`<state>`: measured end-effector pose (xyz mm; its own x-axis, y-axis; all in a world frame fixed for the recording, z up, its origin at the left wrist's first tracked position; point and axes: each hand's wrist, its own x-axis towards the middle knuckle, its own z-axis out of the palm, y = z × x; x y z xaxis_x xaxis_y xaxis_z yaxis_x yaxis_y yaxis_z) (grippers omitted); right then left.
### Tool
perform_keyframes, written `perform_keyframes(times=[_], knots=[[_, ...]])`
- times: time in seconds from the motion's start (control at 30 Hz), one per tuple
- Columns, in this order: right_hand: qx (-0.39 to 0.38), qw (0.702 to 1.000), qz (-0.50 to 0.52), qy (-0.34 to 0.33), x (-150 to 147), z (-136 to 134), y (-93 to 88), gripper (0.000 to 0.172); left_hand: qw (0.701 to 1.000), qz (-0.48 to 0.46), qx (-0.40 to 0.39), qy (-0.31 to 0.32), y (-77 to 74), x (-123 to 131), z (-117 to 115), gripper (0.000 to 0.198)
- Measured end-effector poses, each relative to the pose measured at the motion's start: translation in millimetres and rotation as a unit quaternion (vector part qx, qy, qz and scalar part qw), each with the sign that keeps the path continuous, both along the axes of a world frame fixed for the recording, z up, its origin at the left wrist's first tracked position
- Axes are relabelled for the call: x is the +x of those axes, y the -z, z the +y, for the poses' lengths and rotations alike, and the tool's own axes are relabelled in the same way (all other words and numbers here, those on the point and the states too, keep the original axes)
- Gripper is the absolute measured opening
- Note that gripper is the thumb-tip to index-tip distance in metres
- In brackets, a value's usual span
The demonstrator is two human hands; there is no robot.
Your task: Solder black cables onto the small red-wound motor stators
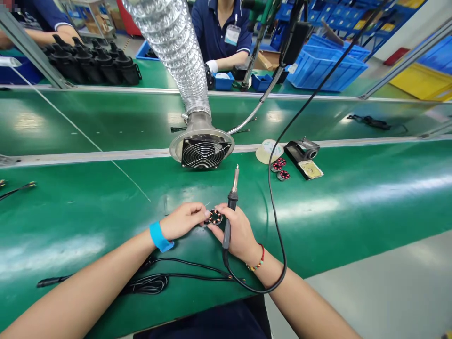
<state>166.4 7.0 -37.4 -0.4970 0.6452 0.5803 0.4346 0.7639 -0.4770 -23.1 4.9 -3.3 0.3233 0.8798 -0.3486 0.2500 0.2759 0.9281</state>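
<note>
The green bench (353, 202) is the largest thing here, and it runs from one side to the other in front of the person. Above it comes down a wide silver duct (173, 47), ribbed and shiny. On the far side stands a co-worker (221, 35) in a dark blue shirt, and to the right of this person there is a big blue crate (328, 70). At the lower end of the duct a square black fan (205, 153) with a wire guard faces the working place.

The person's two hands are near each other, with one small part between them. The left hand (185, 219) pinches this part from its left side, and a blue band (160, 237) is around the wrist. The right hand (243, 230) does two things together — it keeps the soldering iron (232, 202) in its grasp, and its fingertips are at the right side of the same part. The iron has its metal tip upward, away from the part, and its cord loops over the right forearm.

Black cables (146, 284) lie coiled near the left forearm. Farther to the right is an iron stand (304, 157), and beside it a pale round dish (268, 151). The smallest are the rings — three with red windings (283, 175) near the dish, and the coil ring (215, 217) with copper windings, which is between the hands, just above the bench.
</note>
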Motion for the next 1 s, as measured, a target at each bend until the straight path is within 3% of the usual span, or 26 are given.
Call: perform_keyframes(times=[0.17,0.33,0.43,0.63,0.83,1.0], knots=[[-0.01,1.0,0.006,-0.027,0.1,0.4,-0.8,0.039,0.996,-0.061,-0.063,-0.009,0.7,-1.4,-1.1,0.025],[0.031,0.999,0.029,-0.027,0.4,1.8,-1.1,0.044,0.969,-0.175,-0.151,-0.093,-0.6,0.9,-1.3,0.036],[0.059,0.998,0.019,-0.002,-0.7,1.6,-3.8,0.042,0.973,-0.138,-0.139,-0.12,-2.3,5.7,-2.8,0.042],[0.116,0.992,-0.052,0.02,-4.2,-2.6,-8.4,0.031,0.997,-0.02,-0.031,-0.07,-1.5,12.5,-7.6,0.044],[0.113,0.99,-0.077,0.031,-3.6,-3.6,-7.6,0.032,0.997,-0.019,-0.064,-0.036,-2.3,9.0,-6.4,0.025],[0.093,0.993,-0.054,0.048,-4.5,-2.8,-6.5,0.032,0.994,-0.045,-0.081,-0.058,-4.6,10.4,-5.2,0.019]])
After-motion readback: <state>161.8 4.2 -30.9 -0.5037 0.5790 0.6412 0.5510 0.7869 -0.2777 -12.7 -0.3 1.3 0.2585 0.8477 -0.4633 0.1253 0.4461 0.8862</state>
